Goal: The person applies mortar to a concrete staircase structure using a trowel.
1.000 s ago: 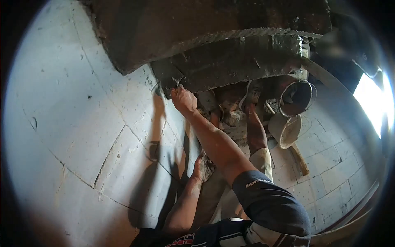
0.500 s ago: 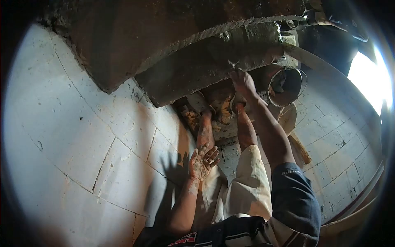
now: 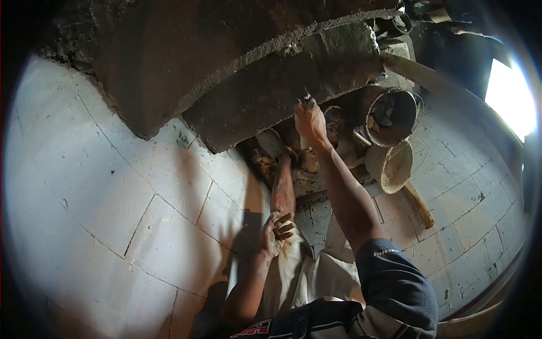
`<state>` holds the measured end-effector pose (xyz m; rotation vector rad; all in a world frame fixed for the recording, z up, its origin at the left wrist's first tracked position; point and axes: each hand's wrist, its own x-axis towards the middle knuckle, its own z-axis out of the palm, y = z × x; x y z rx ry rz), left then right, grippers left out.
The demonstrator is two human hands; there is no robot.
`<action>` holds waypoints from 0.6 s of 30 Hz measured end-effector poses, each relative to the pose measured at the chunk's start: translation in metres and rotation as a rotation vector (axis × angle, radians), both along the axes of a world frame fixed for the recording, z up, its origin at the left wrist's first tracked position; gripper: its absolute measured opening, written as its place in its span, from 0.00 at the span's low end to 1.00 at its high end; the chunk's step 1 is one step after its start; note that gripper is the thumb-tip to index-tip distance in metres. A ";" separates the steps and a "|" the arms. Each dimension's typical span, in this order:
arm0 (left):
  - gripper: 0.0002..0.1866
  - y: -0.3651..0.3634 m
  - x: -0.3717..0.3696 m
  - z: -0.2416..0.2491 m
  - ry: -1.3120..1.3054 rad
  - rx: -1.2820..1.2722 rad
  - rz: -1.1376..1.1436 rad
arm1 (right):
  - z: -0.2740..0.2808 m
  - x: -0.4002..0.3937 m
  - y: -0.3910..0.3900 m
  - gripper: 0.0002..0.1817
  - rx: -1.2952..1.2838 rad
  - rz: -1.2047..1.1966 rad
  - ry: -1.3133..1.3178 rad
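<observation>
My right hand (image 3: 310, 122) is closed around the handle of what looks like a trowel (image 3: 307, 101). It sits at the lower edge of a dark, wet-looking mortar face (image 3: 254, 104); the trowel's blade blends into that surface and is hard to make out. My left hand (image 3: 275, 234) hangs near my left leg, palm up and smeared with mortar. Its fingers are loosely curled and apart, holding nothing. Above the mortar face, a wide dark slab (image 3: 169, 56) with a rough edge overhangs.
To the right, a bucket (image 3: 389, 118) with dark material inside lies beside a mortar-crusted bowl-like pan (image 3: 395, 166). A wooden handle (image 3: 419, 207) lies below them. A block wall (image 3: 135, 186) runs along the left. Bright light enters at the right.
My right hand has moved left along the mortar face. My left hand's fingers have curled in and it has dropped slightly. More of the bucket and pan shows.
</observation>
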<state>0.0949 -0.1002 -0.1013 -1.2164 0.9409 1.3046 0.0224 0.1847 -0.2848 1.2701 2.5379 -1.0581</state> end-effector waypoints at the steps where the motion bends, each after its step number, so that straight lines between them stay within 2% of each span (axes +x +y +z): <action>1: 0.22 0.004 0.001 -0.001 -0.026 -0.039 -0.107 | -0.004 -0.006 -0.001 0.09 -0.073 -0.111 0.014; 2: 0.23 0.006 0.002 0.001 -0.004 -0.022 -0.144 | -0.005 -0.007 -0.003 0.09 -0.077 -0.115 0.022; 4: 0.25 0.012 0.001 0.001 0.018 -0.008 -0.164 | 0.008 -0.012 0.000 0.20 -0.206 -0.175 0.118; 5: 0.25 0.015 0.000 0.003 0.028 -0.006 -0.166 | 0.014 -0.011 0.003 0.14 -0.383 -0.198 0.072; 6: 0.26 0.018 -0.003 0.004 0.016 -0.005 -0.188 | 0.017 -0.013 0.007 0.14 -0.379 -0.197 0.087; 8: 0.28 0.020 -0.008 0.003 0.001 0.004 -0.227 | 0.030 -0.019 0.009 0.15 -0.526 -0.366 0.027; 10: 0.27 0.019 -0.007 0.004 0.016 0.003 -0.198 | 0.030 -0.018 0.011 0.17 -0.570 -0.347 0.014; 12: 0.26 0.016 -0.003 0.002 0.009 -0.002 -0.192 | -0.001 -0.009 -0.002 0.22 0.026 0.095 0.097; 13: 0.26 0.016 -0.005 0.000 0.004 -0.009 -0.185 | -0.002 -0.015 0.000 0.22 0.031 0.093 0.105; 15: 0.25 0.014 -0.005 -0.001 0.005 0.007 -0.189 | -0.004 -0.024 -0.001 0.22 -0.252 -0.236 0.142; 16: 0.25 0.015 -0.005 -0.002 0.004 0.026 -0.186 | 0.002 -0.032 0.003 0.22 -0.247 -0.238 0.144; 18: 0.25 0.014 -0.005 -0.003 0.007 0.038 -0.177 | 0.016 -0.053 0.012 0.22 -0.471 -0.362 -0.036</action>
